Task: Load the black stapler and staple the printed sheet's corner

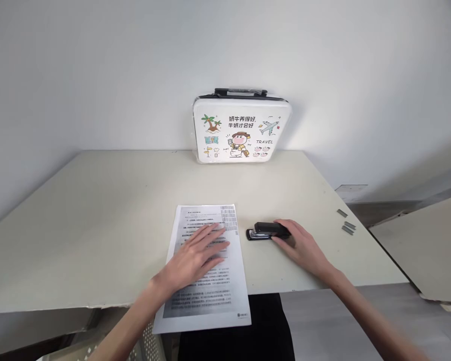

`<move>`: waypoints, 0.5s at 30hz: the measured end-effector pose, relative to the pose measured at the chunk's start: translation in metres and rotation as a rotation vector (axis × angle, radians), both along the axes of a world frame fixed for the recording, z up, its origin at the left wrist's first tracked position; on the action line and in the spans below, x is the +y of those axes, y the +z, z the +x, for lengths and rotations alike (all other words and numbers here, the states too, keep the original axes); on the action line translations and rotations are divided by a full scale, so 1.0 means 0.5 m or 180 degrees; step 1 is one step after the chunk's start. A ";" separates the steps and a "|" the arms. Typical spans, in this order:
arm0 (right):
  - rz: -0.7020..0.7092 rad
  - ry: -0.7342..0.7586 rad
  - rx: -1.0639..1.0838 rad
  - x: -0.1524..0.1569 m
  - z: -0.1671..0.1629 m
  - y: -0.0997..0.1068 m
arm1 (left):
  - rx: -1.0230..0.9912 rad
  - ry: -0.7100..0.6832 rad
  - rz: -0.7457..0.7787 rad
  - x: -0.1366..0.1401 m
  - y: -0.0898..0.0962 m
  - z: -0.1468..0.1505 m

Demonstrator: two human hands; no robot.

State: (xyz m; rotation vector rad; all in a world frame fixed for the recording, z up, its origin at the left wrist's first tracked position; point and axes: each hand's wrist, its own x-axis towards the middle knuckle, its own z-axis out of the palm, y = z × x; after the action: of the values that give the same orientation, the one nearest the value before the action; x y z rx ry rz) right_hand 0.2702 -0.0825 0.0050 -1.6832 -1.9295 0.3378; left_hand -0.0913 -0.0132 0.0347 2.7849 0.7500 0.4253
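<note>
My left hand point(199, 253) lies flat with fingers spread on a printed sheet of paper point(236, 296); whether more sheets lie under it I cannot tell. The paper's lower end sticks out past the table's front edge. To the right of the paper, a black stapler point(265, 230) lies on the table, its nose toward the paper. My right hand point(300, 245) is closed around the rear part of the stapler, thumb on the near side and fingers on the far side. A small gap separates the stapler from the paper.
A white case with cartoon prints point(244, 130) and a black handle stands at the back against the wall. Several strips of staples point(348, 228) lie near the right edge of the pale table point(97, 215). Another pale tabletop point(428, 240) stands farther right, beyond a gap.
</note>
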 end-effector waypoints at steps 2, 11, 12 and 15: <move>-0.0064 -0.0173 0.0260 -0.011 0.015 -0.008 | -0.0030 0.0307 0.0037 -0.017 0.006 -0.035; -0.0173 -0.0297 0.0697 -0.023 0.021 -0.012 | 0.0157 0.0798 -0.0067 -0.057 -0.006 -0.190; -0.0178 -0.0297 0.0828 -0.022 0.022 -0.012 | 0.0193 0.0770 -0.0048 -0.057 -0.007 -0.188; -0.0205 -0.0363 0.1301 -0.023 0.028 -0.009 | 0.0319 0.0722 -0.0013 -0.047 -0.009 -0.153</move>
State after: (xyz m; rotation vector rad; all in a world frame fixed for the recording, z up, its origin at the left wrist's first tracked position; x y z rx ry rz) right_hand 0.2842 -0.0937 0.0006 -1.6074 -1.5322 0.6501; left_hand -0.1679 -0.0367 0.0304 2.7439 1.0945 0.3239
